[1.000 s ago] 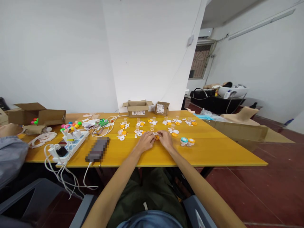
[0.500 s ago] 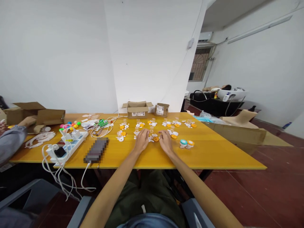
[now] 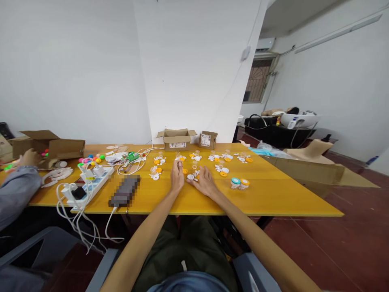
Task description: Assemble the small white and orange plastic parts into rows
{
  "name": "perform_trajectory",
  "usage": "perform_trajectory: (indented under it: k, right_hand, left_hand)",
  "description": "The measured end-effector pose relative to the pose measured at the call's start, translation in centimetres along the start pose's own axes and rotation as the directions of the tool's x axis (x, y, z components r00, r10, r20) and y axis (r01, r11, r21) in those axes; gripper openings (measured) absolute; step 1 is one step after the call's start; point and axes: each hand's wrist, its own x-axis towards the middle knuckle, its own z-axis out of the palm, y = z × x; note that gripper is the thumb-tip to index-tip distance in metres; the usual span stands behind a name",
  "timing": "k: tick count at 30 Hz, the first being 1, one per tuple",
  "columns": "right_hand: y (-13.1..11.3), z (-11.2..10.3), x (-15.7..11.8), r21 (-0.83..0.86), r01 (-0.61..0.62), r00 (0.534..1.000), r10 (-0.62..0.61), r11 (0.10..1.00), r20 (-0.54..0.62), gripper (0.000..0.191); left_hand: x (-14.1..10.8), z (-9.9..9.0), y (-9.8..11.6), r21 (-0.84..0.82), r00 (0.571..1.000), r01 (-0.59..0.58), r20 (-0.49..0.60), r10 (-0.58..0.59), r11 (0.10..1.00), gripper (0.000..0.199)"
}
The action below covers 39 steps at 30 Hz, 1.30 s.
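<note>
On the yellow table (image 3: 267, 198), my left hand (image 3: 176, 176) stands on edge with its fingers extended, beside small white and orange parts. My right hand (image 3: 205, 182) is spread, palm turned inward, its thumb reaching toward a white disc (image 3: 190, 177). Between the hands lie this disc, an orange ring (image 3: 185, 171) and a clear cup (image 3: 194, 164). Neither hand visibly holds anything. More groups of clear cups, white pieces and orange rings lie beyond and on both sides. Two closed jars, one with a teal lid (image 3: 235, 182) and one with an orange lid (image 3: 244, 183), stand to the right.
Two cardboard boxes, an open one (image 3: 176, 140) and a smaller one (image 3: 208, 140), stand at the back. On the left are a dark phone (image 3: 125, 191), a power strip (image 3: 91, 188) with cables, and colourful balls. Another person's sleeve (image 3: 20, 190) reaches toward an open carton (image 3: 67, 149).
My left hand has turned on edge and moved slightly left. My right hand has opened, its thumb now stretched inward. The other person's hand has shifted left at the carton, and the view has shifted slightly.
</note>
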Motion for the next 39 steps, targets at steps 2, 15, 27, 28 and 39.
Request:
perform_trajectory:
  k: [2, 15, 27, 28, 39]
  right_hand:
    - [-0.8, -0.1, 0.5, -0.014, -0.014, 1.0, 0.014, 1.0, 0.007, 0.088]
    - [-1.6, -0.6, 0.5, -0.078, 0.0, 1.0, 0.001, 0.997, 0.012, 0.081]
    - [-0.4, -1.7, -2.1, -0.115, -0.022, 0.995, 0.033, 0.993, 0.093, 0.092]
    - [-0.4, -1.7, -2.4, -0.124, -0.008, 0.995, 0.019, 0.992, 0.093, 0.089]
    - [0.5, -1.2, -2.7, -0.17, 0.03, 0.998, -0.019, 0.985, 0.065, 0.089]
  left_hand:
    - [0.1, -0.1, -0.1, -0.009, 0.999, 0.009, -0.041, -0.009, 1.0, 0.031]
    - [-1.1, -0.6, 1.8, -0.039, 0.979, -0.116, 0.166, 0.121, 0.993, 0.034]
    - [0.7, -1.2, 2.2, -0.458, 0.953, 0.193, -0.122, -0.276, 0.868, 0.039]
    - [0.7, -1.2, 2.2, -0.434, 0.952, 0.212, -0.112, -0.286, 0.876, 0.039]
    - [-1.0, -0.9, 4.3, 0.615, 0.895, -0.092, 0.395, -0.205, 0.784, 0.02]
